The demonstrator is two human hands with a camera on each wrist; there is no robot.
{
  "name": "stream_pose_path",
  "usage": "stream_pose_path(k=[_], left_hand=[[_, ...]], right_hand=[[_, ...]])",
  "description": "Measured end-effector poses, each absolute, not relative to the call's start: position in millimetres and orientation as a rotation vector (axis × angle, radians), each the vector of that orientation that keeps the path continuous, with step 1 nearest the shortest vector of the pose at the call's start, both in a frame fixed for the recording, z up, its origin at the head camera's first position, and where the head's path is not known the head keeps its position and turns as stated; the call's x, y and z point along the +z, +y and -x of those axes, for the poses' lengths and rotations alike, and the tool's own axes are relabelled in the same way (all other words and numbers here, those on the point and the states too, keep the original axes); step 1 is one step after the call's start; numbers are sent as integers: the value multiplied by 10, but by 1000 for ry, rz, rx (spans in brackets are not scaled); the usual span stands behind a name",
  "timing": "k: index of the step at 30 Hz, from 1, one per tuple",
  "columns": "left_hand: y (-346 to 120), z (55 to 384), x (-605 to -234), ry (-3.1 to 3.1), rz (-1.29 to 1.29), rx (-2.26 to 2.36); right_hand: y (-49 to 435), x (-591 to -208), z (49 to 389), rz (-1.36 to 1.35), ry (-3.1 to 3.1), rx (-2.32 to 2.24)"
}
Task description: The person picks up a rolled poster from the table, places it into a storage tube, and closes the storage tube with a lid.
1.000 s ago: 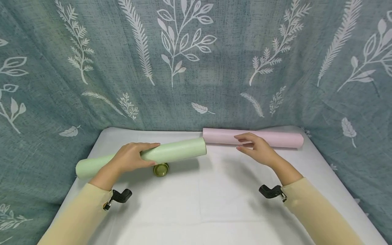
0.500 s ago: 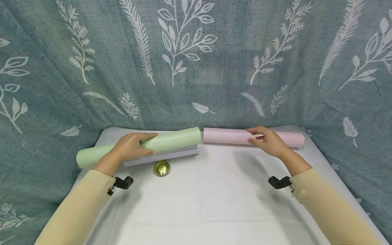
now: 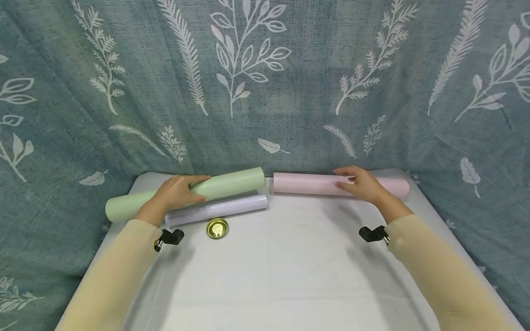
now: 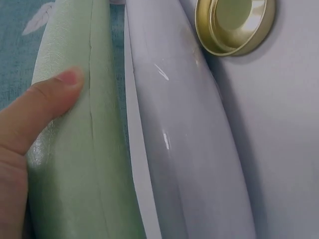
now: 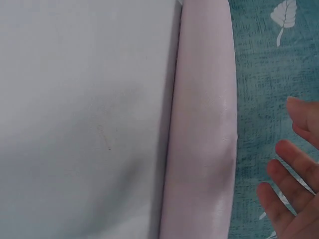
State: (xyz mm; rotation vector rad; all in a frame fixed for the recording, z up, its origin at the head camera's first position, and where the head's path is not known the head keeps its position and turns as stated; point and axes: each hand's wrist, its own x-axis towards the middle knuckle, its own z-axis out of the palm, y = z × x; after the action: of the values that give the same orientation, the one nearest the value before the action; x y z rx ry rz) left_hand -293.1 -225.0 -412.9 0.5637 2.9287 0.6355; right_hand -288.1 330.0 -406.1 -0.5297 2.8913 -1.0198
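A light green roll point(image 3: 236, 182) slants along the back left of the table, and my left hand point(image 3: 175, 193) grips it around its middle. In the left wrist view my thumb point(image 4: 55, 94) lies on the green surface, just beside a lengthwise seam. Right in front of it lies a glossy pale lavender roll point(image 3: 223, 208), a narrow gap between the two. A pink roll point(image 3: 304, 184) lies along the back right edge. My right hand point(image 3: 364, 186) hovers over the pink roll with loosely bent fingers; the right wrist view shows it apart from the roll.
A small round gold-coloured lid or dish point(image 3: 217, 228) sits on the white tablecloth point(image 3: 265, 276), just in front of the lavender roll. A teal curtain point(image 3: 265, 138) with white leaf prints rises behind and at both sides of the table.
My left hand has carried the green roll back toward the curtain, uncovering the lavender roll. My right hand has moved right and farther back over the pink roll, which has stayed put.
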Motion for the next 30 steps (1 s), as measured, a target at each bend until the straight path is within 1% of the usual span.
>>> stream_pose_path(k=[10,24,30], left_hand=[[-2248,3051,-4220,2920,-492,598],[-2247,3205,-4377,2853,-445,581],[-2247,3214,-4433,2827,-415,601]], right_hand=[[3375,-4222,3049,421,2866,-1035],[3438,-4368,3179,433,2954,-942],[3433,-4448,3216,383,2952,-934]])
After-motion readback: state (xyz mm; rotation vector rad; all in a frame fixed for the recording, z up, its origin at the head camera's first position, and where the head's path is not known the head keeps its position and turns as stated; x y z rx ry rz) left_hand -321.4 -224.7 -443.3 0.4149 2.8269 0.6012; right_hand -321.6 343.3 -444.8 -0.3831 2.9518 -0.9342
